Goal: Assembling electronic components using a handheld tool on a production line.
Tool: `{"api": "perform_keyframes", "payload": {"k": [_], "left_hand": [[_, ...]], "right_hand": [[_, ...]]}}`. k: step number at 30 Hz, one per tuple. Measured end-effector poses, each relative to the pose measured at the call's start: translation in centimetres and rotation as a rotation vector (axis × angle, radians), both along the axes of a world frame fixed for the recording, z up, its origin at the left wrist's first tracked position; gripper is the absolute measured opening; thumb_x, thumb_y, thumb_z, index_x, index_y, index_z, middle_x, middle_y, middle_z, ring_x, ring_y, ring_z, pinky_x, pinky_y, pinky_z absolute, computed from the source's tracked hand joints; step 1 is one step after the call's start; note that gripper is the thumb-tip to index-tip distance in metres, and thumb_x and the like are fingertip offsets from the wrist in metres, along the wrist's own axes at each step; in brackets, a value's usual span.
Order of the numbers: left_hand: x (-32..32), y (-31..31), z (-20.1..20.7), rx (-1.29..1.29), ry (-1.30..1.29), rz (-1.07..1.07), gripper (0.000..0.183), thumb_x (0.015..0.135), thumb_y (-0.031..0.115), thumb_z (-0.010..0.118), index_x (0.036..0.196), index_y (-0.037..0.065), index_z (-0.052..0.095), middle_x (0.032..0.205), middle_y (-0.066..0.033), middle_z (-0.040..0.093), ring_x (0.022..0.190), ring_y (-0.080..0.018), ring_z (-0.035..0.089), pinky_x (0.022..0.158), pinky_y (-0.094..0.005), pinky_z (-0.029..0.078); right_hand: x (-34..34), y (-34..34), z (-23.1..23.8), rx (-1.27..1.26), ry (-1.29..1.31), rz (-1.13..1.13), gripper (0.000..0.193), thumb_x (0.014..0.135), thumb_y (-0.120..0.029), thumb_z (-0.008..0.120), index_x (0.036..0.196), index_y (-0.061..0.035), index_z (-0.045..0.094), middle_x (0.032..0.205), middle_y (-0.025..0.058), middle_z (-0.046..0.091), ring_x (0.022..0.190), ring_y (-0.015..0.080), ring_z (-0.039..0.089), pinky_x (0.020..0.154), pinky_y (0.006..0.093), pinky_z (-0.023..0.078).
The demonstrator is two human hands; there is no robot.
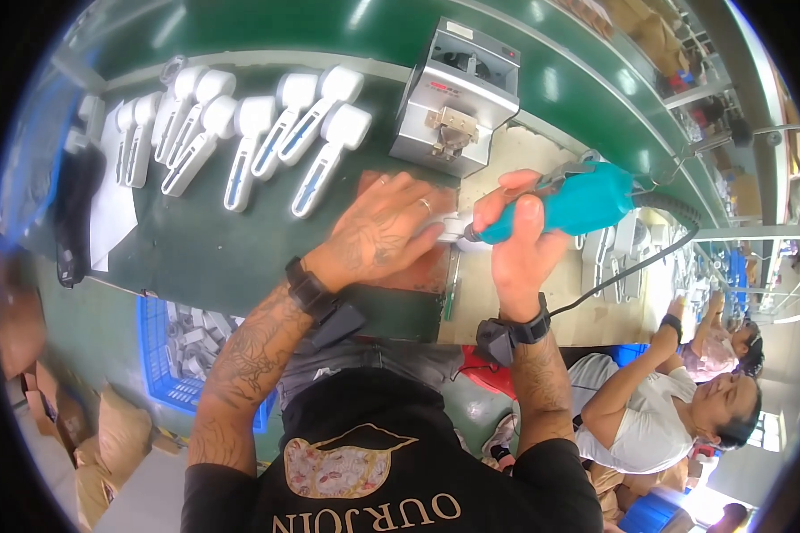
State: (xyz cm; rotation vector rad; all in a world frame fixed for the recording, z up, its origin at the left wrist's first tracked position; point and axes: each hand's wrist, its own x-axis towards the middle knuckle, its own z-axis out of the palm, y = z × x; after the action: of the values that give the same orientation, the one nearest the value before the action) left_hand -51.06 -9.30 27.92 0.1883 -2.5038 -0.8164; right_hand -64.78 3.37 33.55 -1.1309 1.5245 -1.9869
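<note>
My right hand (517, 242) grips a teal electric screwdriver (571, 202) with a black cable; its tip points left and down at a white plastic part (451, 229). My left hand (384, 229) lies flat over that part, pressing it on a brown pad (422, 269) on the bench. Most of the part is hidden under my fingers. Both wrists carry black straps.
Several white and blue handle-shaped housings (240, 133) lie in rows on the green bench. A grey metal machine (453, 93) stands behind my hands. A blue crate (182, 346) of small parts sits below the bench. Other people (684, 400) sit at the right.
</note>
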Motion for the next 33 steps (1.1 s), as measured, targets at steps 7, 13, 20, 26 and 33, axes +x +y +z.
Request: {"api": "perform_keyframes", "payload": {"k": [7, 13, 20, 26, 33], "left_hand": [[-0.4, -0.2, -0.1, 0.01, 0.009, -0.025, 0.031, 0.091, 0.016, 0.064, 0.121, 0.009, 0.066, 0.123, -0.0079, 0.064, 0.105, -0.0325, 0.057, 0.095, -0.0462, 0.045], [-0.2, -0.1, 1.0, -0.051, -0.042, -0.034, 0.033, 0.09, 0.015, 0.063, 0.122, 0.007, 0.066, 0.134, -0.007, 0.059, 0.106, -0.0324, 0.056, 0.093, -0.0439, 0.044], [0.6, 1.3, 1.5, -0.18, 0.117, -0.126, 0.032, 0.083, 0.013, 0.074, 0.113, 0.005, 0.068, 0.118, -0.01, 0.066, 0.106, -0.0321, 0.06, 0.091, -0.0459, 0.048], [2.1, 4.3, 1.1, -0.029, 0.141, -0.033, 0.045, 0.075, 0.004, 0.084, 0.113, 0.006, 0.061, 0.104, -0.0093, 0.069, 0.092, -0.0324, 0.066, 0.08, -0.0413, 0.053], [3.0, 4.1, 0.3, -0.015, 0.101, 0.058, 0.039, 0.076, 0.006, 0.084, 0.109, 0.006, 0.064, 0.102, -0.0101, 0.069, 0.09, -0.0326, 0.065, 0.079, -0.0416, 0.053]], "right_hand": [[-0.4, -0.1, -1.5, -0.013, 0.003, 0.047, 0.04, 0.104, -0.038, 0.058, 0.105, 0.0017, 0.054, 0.074, 0.0092, 0.06, 0.067, 0.0187, 0.059, 0.063, 0.0336, 0.049], [0.0, 0.0, -1.4, -0.017, -0.039, 0.046, 0.028, 0.106, -0.028, 0.054, 0.101, -0.0002, 0.054, 0.074, 0.0075, 0.059, 0.068, 0.0161, 0.059, 0.062, 0.0303, 0.048], [0.8, 3.3, -0.5, -0.091, -0.12, -0.036, 0.036, 0.105, -0.037, 0.056, 0.113, -0.0016, 0.055, 0.076, 0.0088, 0.061, 0.068, 0.0195, 0.059, 0.062, 0.0345, 0.049], [0.4, 8.8, 0.0, -0.275, -0.099, -0.189, 0.051, 0.101, -0.05, 0.059, 0.115, -0.0012, 0.054, 0.075, 0.0104, 0.059, 0.065, 0.0224, 0.057, 0.061, 0.0358, 0.048], [1.2, 9.3, -2.2, -0.034, 0.046, -0.318, 0.064, 0.095, -0.055, 0.066, 0.116, 0.0044, 0.054, 0.077, 0.01, 0.061, 0.067, 0.0211, 0.06, 0.06, 0.0335, 0.049]]}}
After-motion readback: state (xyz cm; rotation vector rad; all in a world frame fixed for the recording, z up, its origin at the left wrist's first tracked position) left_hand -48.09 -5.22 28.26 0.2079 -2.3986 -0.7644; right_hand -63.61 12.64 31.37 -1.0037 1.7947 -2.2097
